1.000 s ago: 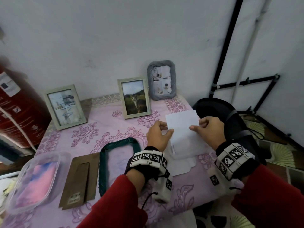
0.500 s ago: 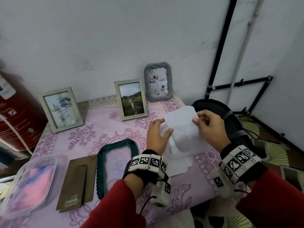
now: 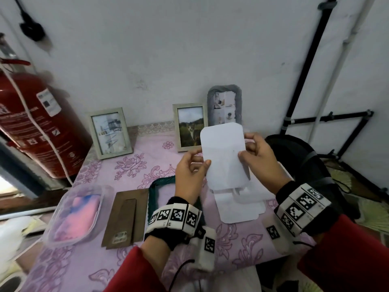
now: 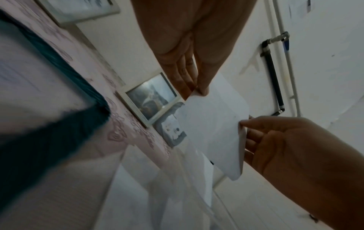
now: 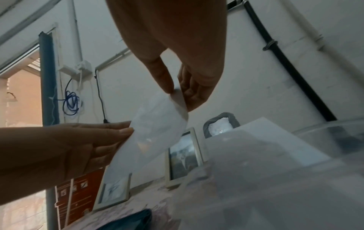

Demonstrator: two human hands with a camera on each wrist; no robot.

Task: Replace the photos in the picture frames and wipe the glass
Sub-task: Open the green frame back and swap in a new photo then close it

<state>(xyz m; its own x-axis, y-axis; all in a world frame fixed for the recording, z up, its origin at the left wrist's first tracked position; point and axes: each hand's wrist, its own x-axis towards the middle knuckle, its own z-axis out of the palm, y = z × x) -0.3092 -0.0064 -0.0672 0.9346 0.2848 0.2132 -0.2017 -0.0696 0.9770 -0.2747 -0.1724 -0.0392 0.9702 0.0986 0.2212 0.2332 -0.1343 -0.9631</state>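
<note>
Above the table (image 3: pixel 134 165), left hand (image 3: pixel 189 175) and right hand (image 3: pixel 261 159) each pinch one edge of a white card (image 3: pixel 224 157). Opposing pulls could crease it; slack fingertips could drop it.

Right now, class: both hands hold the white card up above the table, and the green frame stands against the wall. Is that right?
One error: the green frame lies flat on the table, as the head view shows. Both the left hand and right hand do hold the white card up.
</note>
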